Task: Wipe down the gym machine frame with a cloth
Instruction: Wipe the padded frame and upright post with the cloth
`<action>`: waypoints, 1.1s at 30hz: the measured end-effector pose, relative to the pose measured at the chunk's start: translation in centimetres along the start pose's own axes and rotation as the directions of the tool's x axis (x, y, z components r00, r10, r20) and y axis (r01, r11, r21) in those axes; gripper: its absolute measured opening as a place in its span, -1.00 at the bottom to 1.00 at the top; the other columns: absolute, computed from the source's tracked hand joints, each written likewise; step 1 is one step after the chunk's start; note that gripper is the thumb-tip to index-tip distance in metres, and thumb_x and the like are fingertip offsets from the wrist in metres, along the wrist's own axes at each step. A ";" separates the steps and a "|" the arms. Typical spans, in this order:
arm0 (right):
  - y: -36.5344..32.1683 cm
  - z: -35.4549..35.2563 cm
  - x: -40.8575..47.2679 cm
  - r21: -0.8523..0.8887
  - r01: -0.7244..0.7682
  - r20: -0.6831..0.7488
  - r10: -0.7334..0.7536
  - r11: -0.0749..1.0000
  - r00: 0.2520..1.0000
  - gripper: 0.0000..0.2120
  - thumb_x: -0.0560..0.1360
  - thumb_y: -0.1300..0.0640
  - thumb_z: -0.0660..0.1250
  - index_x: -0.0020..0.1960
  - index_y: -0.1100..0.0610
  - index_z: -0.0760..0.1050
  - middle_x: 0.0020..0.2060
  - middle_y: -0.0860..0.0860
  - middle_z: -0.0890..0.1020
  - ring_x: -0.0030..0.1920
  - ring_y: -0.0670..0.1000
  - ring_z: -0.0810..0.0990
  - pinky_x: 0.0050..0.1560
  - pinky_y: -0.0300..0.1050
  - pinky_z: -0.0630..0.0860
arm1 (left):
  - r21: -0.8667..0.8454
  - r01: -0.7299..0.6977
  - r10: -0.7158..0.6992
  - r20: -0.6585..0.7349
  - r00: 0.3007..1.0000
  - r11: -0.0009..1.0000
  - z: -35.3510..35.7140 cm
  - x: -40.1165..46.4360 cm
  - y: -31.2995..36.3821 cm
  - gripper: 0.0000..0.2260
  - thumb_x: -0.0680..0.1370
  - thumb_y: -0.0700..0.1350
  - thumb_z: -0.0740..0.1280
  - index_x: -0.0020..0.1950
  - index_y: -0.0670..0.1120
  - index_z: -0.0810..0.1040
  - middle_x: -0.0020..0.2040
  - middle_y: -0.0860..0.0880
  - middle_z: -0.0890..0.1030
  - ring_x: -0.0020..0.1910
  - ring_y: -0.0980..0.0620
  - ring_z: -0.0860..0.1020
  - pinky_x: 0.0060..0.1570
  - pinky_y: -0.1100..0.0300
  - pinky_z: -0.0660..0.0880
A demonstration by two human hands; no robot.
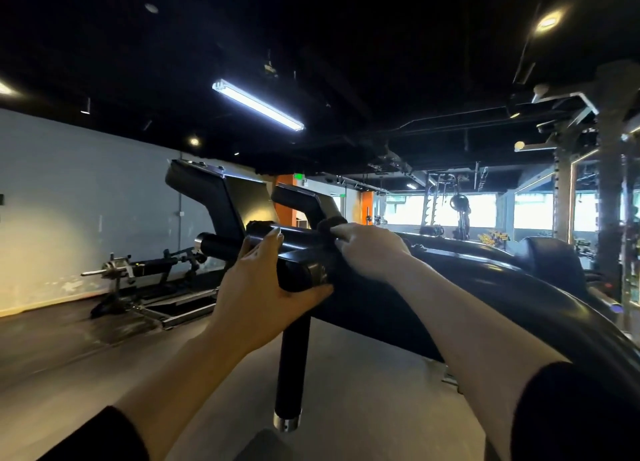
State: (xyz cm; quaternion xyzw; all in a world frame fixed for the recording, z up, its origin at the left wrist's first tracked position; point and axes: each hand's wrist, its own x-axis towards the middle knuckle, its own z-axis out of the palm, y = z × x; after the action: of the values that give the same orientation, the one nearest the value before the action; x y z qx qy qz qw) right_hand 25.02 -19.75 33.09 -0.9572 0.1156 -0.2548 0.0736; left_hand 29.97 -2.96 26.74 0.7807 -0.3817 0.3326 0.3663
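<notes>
Left hand [263, 287] grips the frame bar [301, 242]; right hand [367, 249] clutches a dark cloth [330, 226].

The gym machine frame [485, 273] is glossy black, its thick tube curving away from the fingers to the far right. A dark cloth [330, 224] bunches on top of the tube, just beyond the right hand's fingertips [341, 234], partly under them.
</notes>
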 end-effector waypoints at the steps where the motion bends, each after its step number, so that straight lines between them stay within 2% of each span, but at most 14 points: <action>1: -0.4 0.4 -0.5 0.089 0.064 -0.010 -0.063 0.994 0.998 -0.64 0.66 0.06 0.07 0.42 -0.09 0.39 0.38 -0.05 0.47 0.31 0.03 0.46 0.27 -0.02 0.39 | -0.013 0.008 -0.008 0.007 1.000 1.000 0.1 0.0 0.1 -0.17 0.29 0.29 0.44 0.45 -0.03 0.28 0.28 0.04 0.45 0.25 0.03 0.46 0.09 0.30 0.28; 4: -1.5 1.1 -2.3 0.436 0.209 -0.054 -0.206 0.875 0.977 -0.66 0.66 0.18 0.10 0.36 -0.03 0.48 0.31 -0.02 0.52 0.23 -0.04 0.49 0.27 -0.09 0.42 | -0.093 0.011 -0.009 0.021 1.000 0.996 0.0 -0.1 0.4 -0.11 0.24 0.35 0.44 0.46 0.04 0.22 0.24 0.14 0.44 0.19 0.12 0.47 0.03 0.35 0.34; 6: -1.8 1.2 -3.6 0.527 0.268 -0.079 -0.267 0.807 0.960 -0.66 0.66 0.21 0.10 0.35 0.00 0.48 0.27 -0.03 0.53 0.23 -0.05 0.48 0.29 -0.10 0.43 | -0.154 0.030 -0.026 0.028 0.999 0.988 -0.1 -0.2 0.4 -0.03 0.15 0.48 0.37 0.45 0.07 0.22 0.25 0.11 0.50 0.16 0.11 0.52 0.11 0.25 0.46; 9: -1.2 1.1 -3.8 0.444 0.317 -0.106 -0.302 0.838 0.947 -0.66 0.67 0.19 0.10 0.36 -0.01 0.47 0.16 -0.05 0.54 0.11 -0.12 0.50 0.16 -0.22 0.45 | -0.166 0.047 -0.044 0.021 0.999 0.985 -0.2 -0.4 0.6 -0.06 0.14 0.50 0.37 0.40 0.09 0.25 0.19 0.17 0.51 0.16 0.15 0.53 0.14 0.18 0.50; 12: -0.2 0.8 -2.9 0.308 0.236 -0.121 -0.208 0.922 0.971 -0.66 0.67 0.18 0.08 0.38 -0.01 0.45 0.07 -0.04 0.56 -0.17 -0.23 0.46 -0.20 -0.38 0.33 | -0.155 0.050 -0.045 0.036 0.998 0.987 -0.5 -0.4 1.0 -0.08 0.24 0.31 0.49 0.47 0.04 0.18 0.12 0.30 0.33 0.17 0.24 0.36 0.12 0.30 0.28; 15: -0.8 1.0 -3.3 0.341 0.230 -0.109 -0.205 0.911 0.973 -0.65 0.67 0.20 0.09 0.40 0.01 0.44 0.26 -0.01 0.54 0.03 -0.12 0.48 0.00 -0.30 0.37 | -0.150 0.063 -0.062 0.015 0.998 0.987 -0.5 -0.4 0.9 -0.14 0.31 0.17 0.52 0.48 0.02 0.17 0.12 0.25 0.33 0.16 0.21 0.38 0.12 0.30 0.25; 17: -1.9 0.7 -4.2 0.386 0.293 -0.090 -0.281 0.875 0.956 -0.65 0.67 0.20 0.10 0.39 0.01 0.45 0.31 -0.02 0.51 0.20 -0.08 0.47 0.20 -0.22 0.40 | -0.156 0.033 -0.030 0.022 0.999 0.987 -0.3 -0.2 0.4 -0.20 0.28 0.26 0.47 0.42 0.05 0.25 0.10 0.25 0.40 0.18 0.14 0.48 0.09 0.29 0.35; 19: -2.3 0.5 -4.6 0.369 0.334 -0.083 -0.327 0.867 0.941 -0.65 0.66 0.20 0.11 0.38 0.00 0.46 0.29 -0.06 0.52 0.23 -0.12 0.46 0.28 -0.22 0.38 | -0.174 0.016 -0.011 0.032 0.999 0.985 -0.2 -0.2 0.1 -0.18 0.20 0.39 0.38 0.37 0.08 0.29 0.04 0.32 0.43 0.11 0.22 0.49 0.01 0.37 0.36; 22: -1.9 0.6 -3.7 0.272 0.335 -0.125 -0.312 0.902 0.942 -0.66 0.64 0.22 0.15 0.35 -0.01 0.49 0.27 -0.08 0.55 0.22 -0.11 0.49 0.27 -0.20 0.40 | -0.173 -0.039 0.045 0.035 0.998 0.984 -0.7 -0.3 0.3 -0.18 0.20 0.47 0.24 0.37 0.11 0.27 0.01 0.41 0.38 0.03 0.39 0.40 0.00 0.47 0.29; 25: -1.0 0.3 -2.3 0.087 0.236 -0.230 -0.211 0.968 0.950 -0.65 0.62 0.23 0.17 0.32 -0.02 0.53 0.15 0.00 0.63 -0.09 -0.11 0.59 -0.07 -0.21 0.49 | -0.156 -0.037 0.059 0.143 0.988 0.987 -2.1 0.1 0.1 -0.20 0.36 0.37 0.08 0.53 0.03 0.15 0.22 0.20 0.50 0.26 0.17 0.43 0.35 0.12 0.26; 27: -0.2 -0.4 -1.8 0.079 0.110 -0.391 -0.070 0.991 0.918 -0.66 0.61 0.24 0.19 0.33 0.02 0.51 0.04 0.02 0.67 -0.30 -0.13 0.55 -0.25 -0.23 0.49 | -0.181 -0.045 0.081 0.199 0.977 0.983 -2.7 0.8 -1.0 -0.28 0.45 0.31 -0.02 0.56 0.01 0.12 0.11 0.06 0.62 0.10 0.19 0.52 0.34 0.04 0.32; 29: 0.5 -0.6 -1.5 -0.025 -0.046 -0.452 0.030 0.999 0.892 -0.70 0.60 0.21 0.21 0.31 0.06 0.50 0.02 0.05 0.68 -0.18 -0.02 0.61 -0.12 -0.14 0.55 | -0.173 -0.075 0.107 0.187 0.977 0.982 -2.5 1.9 -2.7 -0.40 0.58 0.29 -0.08 0.51 0.01 0.28 0.01 0.02 0.62 -0.01 0.21 0.52 0.29 0.11 0.38; 31: 1.1 0.0 -1.3 -0.133 -0.113 -0.344 0.061 0.985 0.937 -0.73 0.60 0.13 0.22 0.26 0.06 0.54 0.06 0.04 0.67 -0.01 0.04 0.62 0.03 -0.08 0.55 | -0.118 -0.100 0.120 0.176 0.977 0.988 -2.1 3.5 -4.1 -0.42 0.61 0.25 -0.12 0.39 -0.02 0.46 0.29 -0.05 0.56 0.22 0.08 0.51 0.35 0.16 0.30; 33: 1.0 0.4 -0.8 -0.109 -0.109 -0.228 0.082 0.988 0.970 -0.72 0.61 0.10 0.19 0.26 0.08 0.54 0.13 0.06 0.65 0.08 0.07 0.61 0.12 -0.01 0.56 | -0.009 -0.119 0.118 0.236 0.965 0.993 -1.7 5.6 -5.4 -0.46 0.64 0.20 -0.09 0.37 -0.04 0.48 0.41 -0.04 0.46 0.34 0.00 0.46 0.40 0.12 0.29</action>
State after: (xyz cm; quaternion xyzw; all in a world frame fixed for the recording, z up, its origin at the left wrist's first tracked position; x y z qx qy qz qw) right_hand 24.32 -20.51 32.18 -0.9185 0.1845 -0.3494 0.0145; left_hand 36.81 -1.12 30.33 0.7914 -0.4677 0.2596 0.2959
